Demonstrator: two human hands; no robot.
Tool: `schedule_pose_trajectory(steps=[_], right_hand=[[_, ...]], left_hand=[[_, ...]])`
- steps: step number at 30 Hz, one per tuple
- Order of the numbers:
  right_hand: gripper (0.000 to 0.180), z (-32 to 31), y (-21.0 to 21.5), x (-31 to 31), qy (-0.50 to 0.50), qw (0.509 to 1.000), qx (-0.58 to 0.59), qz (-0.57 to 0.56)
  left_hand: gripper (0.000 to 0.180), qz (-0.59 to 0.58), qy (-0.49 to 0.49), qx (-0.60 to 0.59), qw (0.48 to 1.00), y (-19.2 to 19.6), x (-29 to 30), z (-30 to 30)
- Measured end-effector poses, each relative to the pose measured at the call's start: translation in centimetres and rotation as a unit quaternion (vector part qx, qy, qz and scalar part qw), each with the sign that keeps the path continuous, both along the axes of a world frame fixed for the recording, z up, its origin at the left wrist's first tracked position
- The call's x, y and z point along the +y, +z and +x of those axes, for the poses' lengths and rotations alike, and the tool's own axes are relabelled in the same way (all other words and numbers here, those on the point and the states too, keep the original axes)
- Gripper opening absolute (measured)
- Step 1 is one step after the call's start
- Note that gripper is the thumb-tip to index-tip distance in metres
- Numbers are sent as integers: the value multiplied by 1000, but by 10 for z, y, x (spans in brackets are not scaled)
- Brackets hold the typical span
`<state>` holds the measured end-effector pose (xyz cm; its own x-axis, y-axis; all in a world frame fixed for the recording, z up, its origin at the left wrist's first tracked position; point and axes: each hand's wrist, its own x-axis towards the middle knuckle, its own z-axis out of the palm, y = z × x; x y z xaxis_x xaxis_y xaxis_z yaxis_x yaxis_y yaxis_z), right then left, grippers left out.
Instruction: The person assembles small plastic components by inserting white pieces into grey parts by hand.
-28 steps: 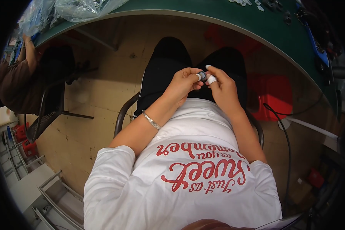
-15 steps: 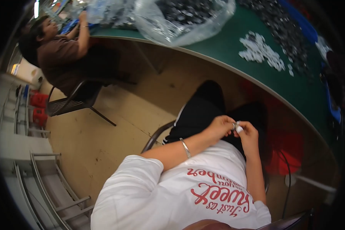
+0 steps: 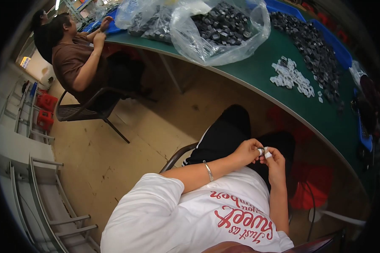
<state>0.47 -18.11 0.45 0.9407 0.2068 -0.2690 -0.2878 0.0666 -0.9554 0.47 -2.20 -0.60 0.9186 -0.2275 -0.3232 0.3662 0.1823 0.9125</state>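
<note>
Holding steady over the lap: left hand (image 3: 245,152) & right hand (image 3: 274,162), both pinched on a small white part (image 3: 266,152), well below the green table (image 3: 257,74). View has swung up vs before; bags & loose parts now visible, assembly continuing.

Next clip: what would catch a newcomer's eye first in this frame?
First, the two hands, left hand and right hand, meeting over the lap and pinching a small white part between the fingertips. Then the green table curving across the top, carrying a clear bag of dark parts, a loose dark heap and a white cluster. At upper left, a co-worker sits at the same table.
</note>
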Motion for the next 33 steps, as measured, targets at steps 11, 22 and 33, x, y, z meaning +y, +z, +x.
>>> schedule_pose_trajectory(steps=[11, 22, 33], right_hand=[[20, 13, 0, 3, -81, 995, 61, 12], [18, 9, -5, -5, -66, 988, 72, 122], [20, 16, 19, -5, -15, 1000, 24, 14]], left_hand=[[22, -180, 26, 133, 974, 4, 16, 18], [42, 156, -32, -287, 945, 5, 7, 0], [41, 263, -61, -403, 875, 25, 12, 6]])
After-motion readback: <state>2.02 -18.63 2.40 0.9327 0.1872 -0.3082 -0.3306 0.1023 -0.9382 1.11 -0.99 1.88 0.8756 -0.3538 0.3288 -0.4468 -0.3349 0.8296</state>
